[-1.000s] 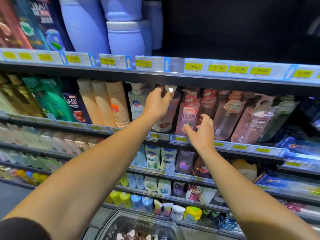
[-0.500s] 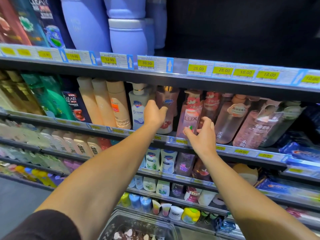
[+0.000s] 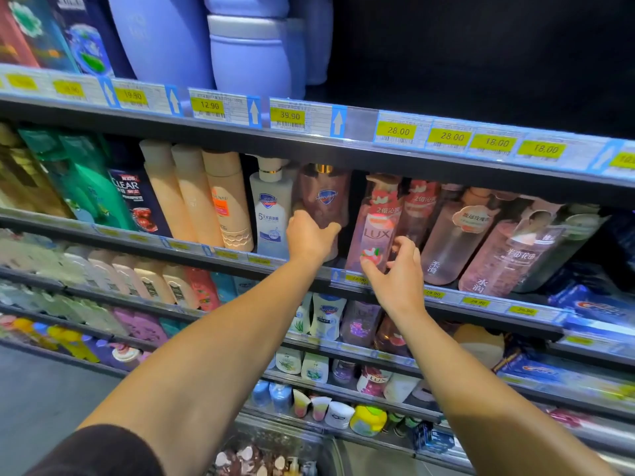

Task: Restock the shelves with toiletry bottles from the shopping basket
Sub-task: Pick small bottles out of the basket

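Left hand (image 3: 311,237) gripping brown Safeguard bottle (image 3: 324,201), now pushed deeper mid-frame, probably seated; right hand (image 3: 395,269) pinching LUX bottle (image 3: 376,231), steadying.

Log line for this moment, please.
step: shelving | left hand: grips brown Safeguard bottle on shelf | right hand: fingers on pink LUX bottle | basket: bottles remain

LUX on pink bottle (image 3: 376,228); 39.90 on price tag (image 3: 288,116)

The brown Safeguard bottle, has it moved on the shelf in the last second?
Yes. The brown Safeguard bottle, gripped by the left hand, went from tilted forward to upright and deeper in, beside the white Safeguard bottle.
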Available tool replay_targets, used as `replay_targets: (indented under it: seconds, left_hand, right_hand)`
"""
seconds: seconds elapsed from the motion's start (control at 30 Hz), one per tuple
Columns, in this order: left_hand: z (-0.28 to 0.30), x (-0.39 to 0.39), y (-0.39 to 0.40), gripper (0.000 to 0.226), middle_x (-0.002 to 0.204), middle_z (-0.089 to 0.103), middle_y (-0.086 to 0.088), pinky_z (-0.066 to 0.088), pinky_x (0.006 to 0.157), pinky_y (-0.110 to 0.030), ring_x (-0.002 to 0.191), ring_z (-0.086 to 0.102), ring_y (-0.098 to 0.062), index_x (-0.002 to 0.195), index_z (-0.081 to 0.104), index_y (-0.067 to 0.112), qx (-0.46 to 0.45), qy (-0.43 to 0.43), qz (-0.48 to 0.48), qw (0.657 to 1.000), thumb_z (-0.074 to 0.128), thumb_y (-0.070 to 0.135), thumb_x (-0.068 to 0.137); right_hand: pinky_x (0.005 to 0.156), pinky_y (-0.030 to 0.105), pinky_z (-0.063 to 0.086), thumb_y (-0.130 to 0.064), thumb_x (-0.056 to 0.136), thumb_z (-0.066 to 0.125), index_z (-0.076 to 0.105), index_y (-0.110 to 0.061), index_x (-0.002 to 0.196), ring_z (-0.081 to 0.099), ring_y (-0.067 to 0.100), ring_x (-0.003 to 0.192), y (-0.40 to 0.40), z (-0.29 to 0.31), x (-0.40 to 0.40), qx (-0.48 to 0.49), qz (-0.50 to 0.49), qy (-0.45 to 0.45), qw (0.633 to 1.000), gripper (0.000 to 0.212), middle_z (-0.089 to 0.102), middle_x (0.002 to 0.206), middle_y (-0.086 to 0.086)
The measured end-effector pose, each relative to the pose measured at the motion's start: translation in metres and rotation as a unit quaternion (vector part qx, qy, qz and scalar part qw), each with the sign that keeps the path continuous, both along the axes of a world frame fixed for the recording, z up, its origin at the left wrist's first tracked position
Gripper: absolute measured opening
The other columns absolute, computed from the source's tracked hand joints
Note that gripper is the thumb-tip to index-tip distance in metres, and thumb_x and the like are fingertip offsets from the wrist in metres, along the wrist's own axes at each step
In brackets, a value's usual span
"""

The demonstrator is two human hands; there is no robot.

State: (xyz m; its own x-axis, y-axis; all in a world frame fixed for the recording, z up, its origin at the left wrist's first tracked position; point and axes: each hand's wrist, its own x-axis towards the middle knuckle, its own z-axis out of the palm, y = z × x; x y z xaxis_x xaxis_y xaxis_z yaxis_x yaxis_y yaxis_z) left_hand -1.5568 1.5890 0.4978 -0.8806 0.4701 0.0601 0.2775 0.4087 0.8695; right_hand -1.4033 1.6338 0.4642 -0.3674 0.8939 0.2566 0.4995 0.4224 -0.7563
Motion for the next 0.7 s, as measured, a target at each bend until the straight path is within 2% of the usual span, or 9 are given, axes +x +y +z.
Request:
replay_targets:
  seconds: [0.1,0.23,0.33,0.43,0.5,0.6,0.7]
  left_hand:
    - [-0.002,0.001,0.005,0.060,0.115,0.058,-0.017,0.048,0.086,-0.037,0.106,0.059,-0.033,0.114,0.053,-0.001,-0.012,0.013,0.025,1.000,0.081,0.031,0.073]
    - [-0.007,-0.004,0.009,0.055,0.114,0.061,-0.019,0.050,0.086,-0.038,0.105,0.060,-0.034,0.113,0.058,-0.003,-0.020,0.021,0.023,0.999,0.082,0.025,0.073]
    - [-0.009,-0.016,0.009,0.041,0.102,0.070,-0.017,0.054,0.077,-0.034,0.095,0.066,-0.032,0.104,0.066,-0.003,-0.022,-0.014,-0.016,1.000,0.080,0.021,0.073]
    - [-0.012,-0.021,0.008,0.036,0.095,0.072,-0.014,0.047,0.067,-0.027,0.090,0.068,-0.029,0.098,0.071,0.000,-0.022,-0.029,-0.041,0.998,0.080,0.024,0.073]
    - [-0.016,-0.017,0.008,0.039,0.090,0.071,-0.012,0.046,0.064,-0.027,0.086,0.067,-0.028,0.092,0.071,0.001,-0.028,-0.010,-0.046,0.999,0.081,0.032,0.071]
    - [-0.021,-0.009,0.011,0.057,0.103,0.065,-0.017,0.051,0.075,-0.034,0.095,0.063,-0.032,0.102,0.065,-0.003,-0.040,0.009,-0.018,0.999,0.084,0.038,0.069]
    - [-0.021,-0.010,0.014,0.052,0.107,0.066,-0.021,0.051,0.081,-0.036,0.100,0.063,-0.035,0.103,0.065,-0.006,-0.058,0.018,-0.006,0.998,0.081,0.033,0.072]
  right_hand:
    - [0.082,0.041,0.051,-0.040,0.081,0.071,0.040,-0.017,0.130,0.059,0.023,0.099,0.003,-0.004,0.000,0.005,-0.003,-0.002,1.000,0.063,0.046,0.123,0.001]
    - [0.084,0.044,0.051,-0.043,0.081,0.071,0.038,-0.016,0.134,0.058,0.023,0.101,0.005,-0.008,-0.001,0.001,-0.004,-0.014,1.000,0.069,0.046,0.127,0.003]
    - [0.084,0.045,0.051,-0.044,0.081,0.071,0.037,-0.016,0.135,0.057,0.023,0.099,0.005,-0.009,-0.001,0.001,-0.002,-0.019,1.000,0.069,0.046,0.127,0.002]
    - [0.083,0.046,0.051,-0.044,0.082,0.070,0.037,-0.016,0.133,0.058,0.022,0.098,0.007,-0.009,-0.001,0.003,-0.002,-0.023,1.000,0.067,0.046,0.126,0.002]
    - [0.082,0.046,0.051,-0.045,0.082,0.070,0.038,-0.018,0.131,0.058,0.022,0.098,0.007,-0.008,-0.002,0.003,-0.006,-0.027,1.000,0.065,0.047,0.123,0.001]
    - [0.080,0.045,0.052,-0.046,0.081,0.070,0.038,-0.018,0.128,0.058,0.022,0.096,0.007,-0.009,-0.003,0.009,-0.011,-0.030,0.999,0.063,0.047,0.120,0.000]
    - [0.080,0.044,0.052,-0.046,0.081,0.071,0.039,-0.018,0.128,0.058,0.020,0.094,0.007,-0.010,-0.003,0.010,-0.009,-0.029,0.999,0.063,0.047,0.119,-0.001]
